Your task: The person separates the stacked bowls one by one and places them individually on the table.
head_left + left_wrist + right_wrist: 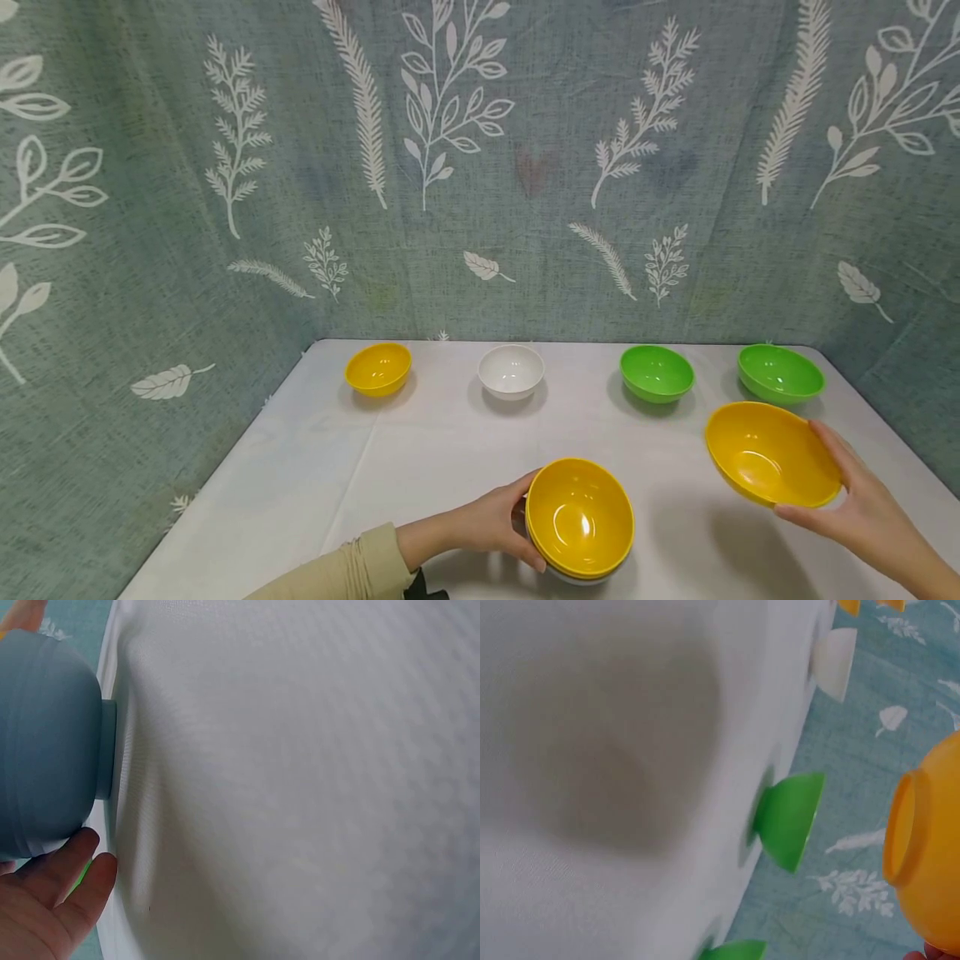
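A yellow bowl (581,515) sits nested on top of a paler bowl (588,578) near the front middle of the table. My left hand (491,521) grips this stack from its left side, thumb and fingers spread around the wall. In the left wrist view the lower bowl (49,742) looks blue-grey in shadow, its foot at the white cloth. Off to the right, my right hand (862,496) holds a larger yellow bowl (772,454) by its right side, raised over the table and tilted. Its foot ring (904,825) shows in the right wrist view.
Along the back edge of the white-covered table (315,467) stand a small yellow bowl (378,370), a white bowl (512,372) and two green bowls, one (657,374) right of middle and another (780,373) at the far right. A leaf-patterned curtain (540,167) hangs behind.
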`<state>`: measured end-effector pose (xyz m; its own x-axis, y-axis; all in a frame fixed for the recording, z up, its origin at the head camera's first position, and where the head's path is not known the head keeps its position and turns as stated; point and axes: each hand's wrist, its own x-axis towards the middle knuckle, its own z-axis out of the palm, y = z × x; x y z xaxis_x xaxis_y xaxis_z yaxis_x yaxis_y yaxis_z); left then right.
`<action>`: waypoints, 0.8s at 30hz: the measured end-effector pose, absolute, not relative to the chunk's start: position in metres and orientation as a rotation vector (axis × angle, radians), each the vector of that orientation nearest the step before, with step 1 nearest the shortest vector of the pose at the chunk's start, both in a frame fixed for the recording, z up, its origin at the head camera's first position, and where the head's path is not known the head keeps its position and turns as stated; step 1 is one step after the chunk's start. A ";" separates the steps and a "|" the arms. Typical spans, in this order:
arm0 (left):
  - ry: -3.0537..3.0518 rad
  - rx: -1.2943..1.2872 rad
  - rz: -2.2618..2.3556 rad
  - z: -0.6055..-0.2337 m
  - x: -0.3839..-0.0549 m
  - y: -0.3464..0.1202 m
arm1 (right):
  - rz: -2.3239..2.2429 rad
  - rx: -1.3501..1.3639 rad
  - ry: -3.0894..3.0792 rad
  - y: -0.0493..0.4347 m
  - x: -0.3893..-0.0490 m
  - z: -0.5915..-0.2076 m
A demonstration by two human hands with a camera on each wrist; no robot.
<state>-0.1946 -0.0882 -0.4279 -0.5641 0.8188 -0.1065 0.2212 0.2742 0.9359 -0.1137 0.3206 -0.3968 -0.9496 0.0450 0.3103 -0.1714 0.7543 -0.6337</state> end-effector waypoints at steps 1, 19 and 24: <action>1.956 0.933 1.291 -0.428 -0.195 -0.088 | 0.994 0.081 -2.651 0.322 -0.114 -0.397; 1.953 0.941 1.286 -0.429 -0.196 -0.089 | 1.011 -0.171 -2.777 0.344 -0.127 -0.401; 1.956 0.956 1.283 -0.430 -0.196 -0.089 | 1.012 -0.216 -2.803 0.350 -0.130 -0.404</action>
